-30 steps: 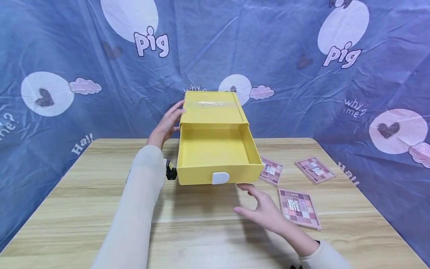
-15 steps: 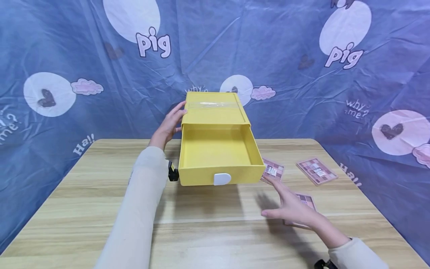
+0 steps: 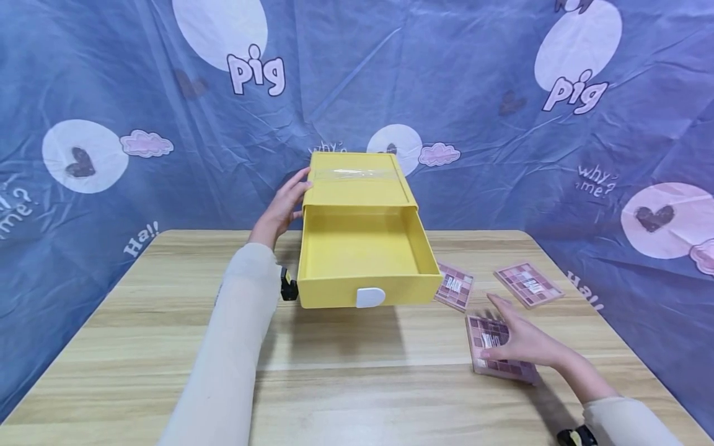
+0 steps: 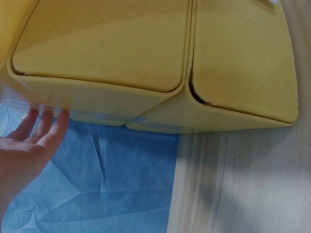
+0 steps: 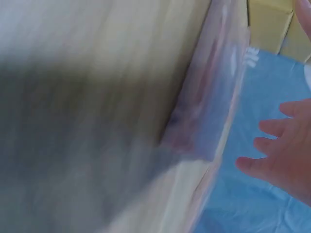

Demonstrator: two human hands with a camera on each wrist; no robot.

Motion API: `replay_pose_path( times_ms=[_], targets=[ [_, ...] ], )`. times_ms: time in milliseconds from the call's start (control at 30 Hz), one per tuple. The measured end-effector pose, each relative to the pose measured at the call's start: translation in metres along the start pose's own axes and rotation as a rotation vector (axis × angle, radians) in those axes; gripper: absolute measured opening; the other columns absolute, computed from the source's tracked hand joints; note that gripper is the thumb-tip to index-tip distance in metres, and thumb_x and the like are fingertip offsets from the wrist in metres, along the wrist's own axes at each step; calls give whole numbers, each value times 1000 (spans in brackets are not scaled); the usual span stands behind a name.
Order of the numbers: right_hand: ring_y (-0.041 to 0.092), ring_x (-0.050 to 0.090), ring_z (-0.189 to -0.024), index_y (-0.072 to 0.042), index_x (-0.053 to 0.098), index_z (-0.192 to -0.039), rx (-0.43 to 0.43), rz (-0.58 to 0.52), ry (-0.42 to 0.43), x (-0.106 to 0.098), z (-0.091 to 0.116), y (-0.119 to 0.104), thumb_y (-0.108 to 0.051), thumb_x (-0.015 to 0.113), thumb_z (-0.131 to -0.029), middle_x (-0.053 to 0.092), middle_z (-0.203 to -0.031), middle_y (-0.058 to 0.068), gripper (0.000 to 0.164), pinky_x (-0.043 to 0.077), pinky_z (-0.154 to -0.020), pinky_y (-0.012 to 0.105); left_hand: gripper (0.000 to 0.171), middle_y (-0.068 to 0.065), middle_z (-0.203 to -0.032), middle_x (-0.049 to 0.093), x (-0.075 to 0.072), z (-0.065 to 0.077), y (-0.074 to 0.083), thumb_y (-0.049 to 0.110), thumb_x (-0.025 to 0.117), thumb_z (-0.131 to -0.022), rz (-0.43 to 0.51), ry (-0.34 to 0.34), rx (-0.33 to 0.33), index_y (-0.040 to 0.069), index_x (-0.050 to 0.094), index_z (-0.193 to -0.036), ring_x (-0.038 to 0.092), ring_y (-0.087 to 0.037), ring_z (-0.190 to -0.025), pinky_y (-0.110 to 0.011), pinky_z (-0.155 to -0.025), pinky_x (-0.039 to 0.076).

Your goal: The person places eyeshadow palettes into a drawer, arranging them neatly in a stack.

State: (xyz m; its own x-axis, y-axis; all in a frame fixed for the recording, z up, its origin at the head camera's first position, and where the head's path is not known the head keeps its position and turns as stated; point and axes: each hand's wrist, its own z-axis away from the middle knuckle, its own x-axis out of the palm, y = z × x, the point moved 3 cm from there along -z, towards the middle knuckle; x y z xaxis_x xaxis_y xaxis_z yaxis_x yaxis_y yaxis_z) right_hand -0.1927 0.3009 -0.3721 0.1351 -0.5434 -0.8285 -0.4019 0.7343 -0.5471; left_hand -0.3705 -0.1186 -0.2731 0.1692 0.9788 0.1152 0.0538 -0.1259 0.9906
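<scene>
The right hand [image 3: 527,341] is spread, thumb and forefinger well apart, over a flat, rectangular pink makeup palette [image 3: 481,334] with a gridded cover of mauve and rose squares and white lettering; whether the skin touches it, I cannot tell. This palette lies on the table nearest the person, partly hidden by the hand. The left hand [image 3: 282,205] lies with extended fingers against the side of a yellow plastic box unit [image 3: 357,192], its thumb near the top edge. Each wrist wears a black device below a pale long sleeve [image 3: 223,347].

The unit's flat top has a raised rim and a shiny strip of clear tape [image 3: 348,173] across it. From its front a shallow, rectangular yellow drawer [image 3: 329,293] is pulled out, its smooth floor and thin walls in sight, with a white rounded tab [image 3: 370,297] on the front. Two more pink gridded palettes lie flat beyond the right hand: one [image 3: 453,288] beside the drawer's corner, another [image 3: 530,285] farther right. All rest on a pale wood-grained table [image 3: 139,347], before a creased blue printed cloth [image 3: 346,93].

Only the left wrist view shows two round-cornered yellow panels [image 4: 102,43] embossed with a diamond lattice. The right wrist view, blurred, shows the right hand's fingers separated.
</scene>
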Motion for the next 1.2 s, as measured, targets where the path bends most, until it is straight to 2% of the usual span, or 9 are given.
replay_pose_path(
  times_ms=[200,467,567,633,700,967,1200],
  targets=[
    [55,11,-113,14,16,-130,29,6,-9,-2,9,19,-29,80,-53,16,-127,38,109,12,-82,65,53,-2,-133,34,1,0,-1,27,51,-83,-2,8,5,28,34,-133,34,-19,-118,-44,-88,30],
    [56,17,-109,21,18,-124,14,-27,-47,0,21,38,-23,79,-54,20,-122,42,103,15,-83,63,53,-3,-132,35,-1,0,-2,27,51,-83,5,10,10,28,34,-133,35,-19,-117,-45,-88,30],
    [55,18,-109,21,18,-124,-16,-17,-38,1,26,41,-24,79,-53,21,-121,42,104,8,-97,40,53,-3,-131,35,-1,-1,-2,28,51,-83,1,7,13,28,34,-133,35,-19,-116,-45,-88,30],
    [57,18,-108,21,17,-124,-42,-15,-31,3,30,42,-25,80,-52,19,-121,44,105,2,-95,19,53,-3,-131,35,-1,-1,-1,28,51,-83,-3,3,12,28,34,-133,36,-20,-116,-45,-87,30],
    [58,16,-108,22,16,-124,-60,-9,-32,4,33,43,-26,81,-52,17,-121,45,107,-1,-85,5,53,-3,-131,35,0,0,-1,28,51,-83,-6,1,10,28,34,-133,36,-20,-115,-45,-87,31],
    [54,13,-112,22,14,-125,-30,-21,-38,6,41,43,-25,81,-52,13,-123,45,109,0,-84,1,52,-3,-131,36,1,-1,0,26,51,-83,-1,2,11,28,34,-133,36,-19,-116,-45,-88,30],
    [50,28,-106,18,21,-124,30,21,-6,5,40,40,-25,82,-50,26,-122,38,106,6,-79,-1,52,-3,-132,35,1,0,-1,26,51,-83,3,8,13,28,35,-133,35,-20,-117,-45,-88,29]
  ],
)
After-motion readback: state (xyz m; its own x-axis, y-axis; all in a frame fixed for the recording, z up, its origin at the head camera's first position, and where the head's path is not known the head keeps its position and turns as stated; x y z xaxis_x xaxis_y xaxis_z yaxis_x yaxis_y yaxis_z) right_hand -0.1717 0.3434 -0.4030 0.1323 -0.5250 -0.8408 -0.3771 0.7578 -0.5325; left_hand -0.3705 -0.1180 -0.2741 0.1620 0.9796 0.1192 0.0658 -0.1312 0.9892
